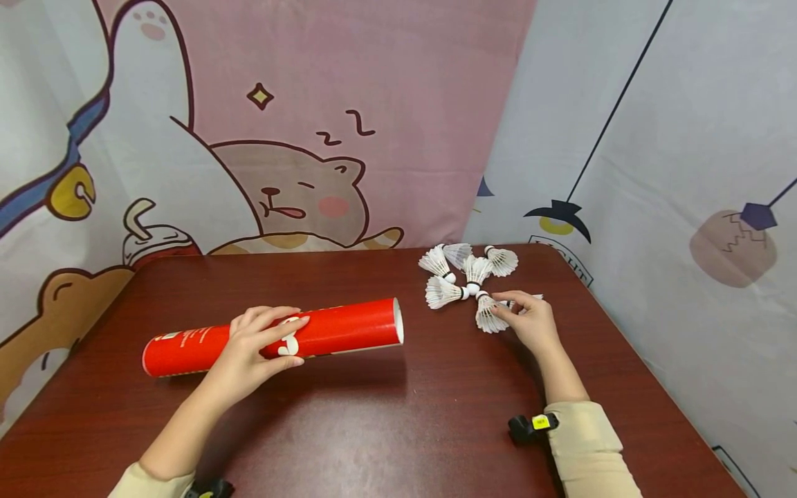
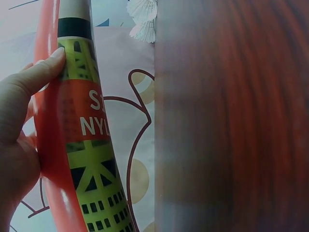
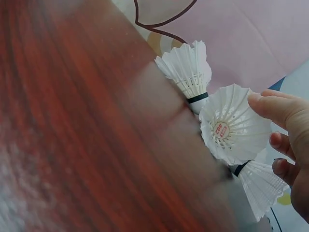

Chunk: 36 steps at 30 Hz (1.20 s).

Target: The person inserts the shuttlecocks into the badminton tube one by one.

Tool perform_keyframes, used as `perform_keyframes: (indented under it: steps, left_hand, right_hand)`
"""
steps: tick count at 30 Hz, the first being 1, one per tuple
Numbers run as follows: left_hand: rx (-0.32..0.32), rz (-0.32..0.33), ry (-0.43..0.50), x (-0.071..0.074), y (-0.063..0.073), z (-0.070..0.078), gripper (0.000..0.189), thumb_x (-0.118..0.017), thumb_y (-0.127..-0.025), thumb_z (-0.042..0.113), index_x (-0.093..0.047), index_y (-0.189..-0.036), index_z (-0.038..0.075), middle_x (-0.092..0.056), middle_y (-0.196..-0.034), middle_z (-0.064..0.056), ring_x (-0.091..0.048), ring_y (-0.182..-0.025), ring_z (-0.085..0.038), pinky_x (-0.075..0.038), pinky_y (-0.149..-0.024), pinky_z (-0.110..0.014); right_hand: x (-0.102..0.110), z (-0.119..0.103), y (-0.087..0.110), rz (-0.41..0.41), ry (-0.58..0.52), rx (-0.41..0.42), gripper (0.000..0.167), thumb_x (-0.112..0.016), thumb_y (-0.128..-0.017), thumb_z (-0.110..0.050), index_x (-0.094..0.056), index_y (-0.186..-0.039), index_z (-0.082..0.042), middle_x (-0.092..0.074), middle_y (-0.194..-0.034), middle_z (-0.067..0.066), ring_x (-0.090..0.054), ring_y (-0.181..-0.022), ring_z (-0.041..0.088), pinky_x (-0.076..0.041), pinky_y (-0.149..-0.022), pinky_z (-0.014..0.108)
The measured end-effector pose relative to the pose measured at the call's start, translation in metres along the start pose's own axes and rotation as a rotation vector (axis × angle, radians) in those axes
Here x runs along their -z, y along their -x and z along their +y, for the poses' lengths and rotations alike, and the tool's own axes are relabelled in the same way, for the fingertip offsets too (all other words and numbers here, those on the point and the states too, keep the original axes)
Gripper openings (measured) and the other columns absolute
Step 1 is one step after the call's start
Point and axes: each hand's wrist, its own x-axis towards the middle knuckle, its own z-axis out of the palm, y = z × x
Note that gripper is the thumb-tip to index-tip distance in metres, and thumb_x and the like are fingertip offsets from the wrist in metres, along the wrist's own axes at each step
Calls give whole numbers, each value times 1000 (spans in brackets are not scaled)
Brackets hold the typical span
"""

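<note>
In the head view a red cardboard shuttlecock tube (image 1: 355,326) lies crosswise in my left hand (image 1: 252,353), which grips it around the middle. Its right end is raised off the table and shows a pale rim. The left wrist view shows the thumb (image 2: 50,63) pressed along the tube's green printed side (image 2: 77,63). My right hand (image 1: 529,321) is at a white feather shuttlecock (image 1: 488,319). In the right wrist view a thumb or finger tip (image 3: 258,101) meets that shuttlecock's skirt rim (image 3: 234,121); whether the skirt is pinched from behind cannot be seen.
Several more shuttlecocks (image 1: 443,293) cluster at the table's back right, and one (image 3: 260,186) lies partly behind my right hand. The dark red wooden table (image 1: 386,422) ends at a cartoon-printed cloth (image 1: 423,138) behind and to the right.
</note>
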Motion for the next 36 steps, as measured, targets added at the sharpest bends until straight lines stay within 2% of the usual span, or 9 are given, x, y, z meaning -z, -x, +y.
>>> perform_keyframes:
  steps: [2, 4, 9, 14, 21, 27, 30, 33, 36]
  left_hand:
    - [0, -1, 0, 0, 0, 0, 62, -80, -73, 40, -63, -129, 20, -56, -128, -5, -42, -115, -23, -23, -90, -51]
    - [-1, -1, -1, 0, 0, 0, 62, -79, -73, 41, -63, -129, 20, -56, -128, -5, -42, -115, -23, -23, -89, -51]
    - [-2, 2, -8, -1, 0, 0, 64, -63, -79, 59, -63, -129, 20, -56, -128, -5, -42, -115, -23, -23, -89, -51]
    - [-2, 3, -6, -1, 0, -1, 64, -62, -79, 59, -63, -129, 20, -56, -128, -5, -42, -115, -23, -23, -89, -51]
    - [-9, 2, -4, 0, 0, -1, 62, -77, -74, 45, -63, -129, 20, -56, -129, -5, -42, -115, -23, -23, -89, -51]
    - [-9, 3, -4, 0, 0, -1, 61, -68, -77, 53, -63, -129, 20, -56, -129, -5, -42, -115, -23, -23, -90, -51]
    - [-10, 4, -1, 0, -1, -1, 62, -79, -73, 43, -64, -129, 20, -56, -128, -6, -42, -116, -23, -23, -90, -51]
    - [-11, 2, 3, 0, -1, 0, 67, -87, -67, 27, -63, -129, 20, -56, -128, -6, -42, -116, -24, -23, -90, -50]
    - [-12, 3, 5, 0, -1, -1, 65, -85, -69, 31, -63, -129, 20, -56, -128, -6, -42, -116, -23, -23, -90, -50]
  right_hand:
    - [-1, 2, 0, 2, 5, -6, 23, -79, -78, -6, -75, -100, -3, -70, -95, 9, -50, -62, 16, -37, -47, 21]
    - [-2, 4, 1, 5, 14, -10, 22, -79, -78, -6, -75, -99, -3, -70, -96, 8, -51, -62, 16, -38, -46, 20]
    - [-5, 7, 1, 35, 27, 3, 18, -79, -77, -4, -76, -95, -4, -71, -93, 8, -51, -60, 14, -38, -47, 20]
    - [-7, 7, 1, 63, 42, 16, 13, -79, -78, -4, -77, -90, -4, -71, -88, 6, -50, -60, 14, -37, -49, 19]
    - [-9, 3, 0, 107, 9, 14, 8, -79, -77, -3, -77, -85, -4, -71, -84, 6, -49, -60, 9, -37, -51, 17]
    - [-10, -3, -1, 143, -30, 44, 7, -79, -77, -1, -77, -83, -3, -71, -82, 8, -47, -60, 9, -35, -51, 16]
    - [-9, -10, -2, 164, -47, 51, 6, -79, -77, -1, -77, -82, -3, -71, -80, 8, -46, -58, 9, -34, -51, 17]
    - [-9, -18, -3, 183, -87, 25, 5, -80, -77, -4, -77, -81, -5, -70, -76, 8, -44, -57, 9, -33, -49, 18]
    - [-8, -29, -4, 199, -159, -15, 5, -79, -77, -4, -76, -81, -2, -68, -72, 10, -43, -55, 9, -33, -47, 18]
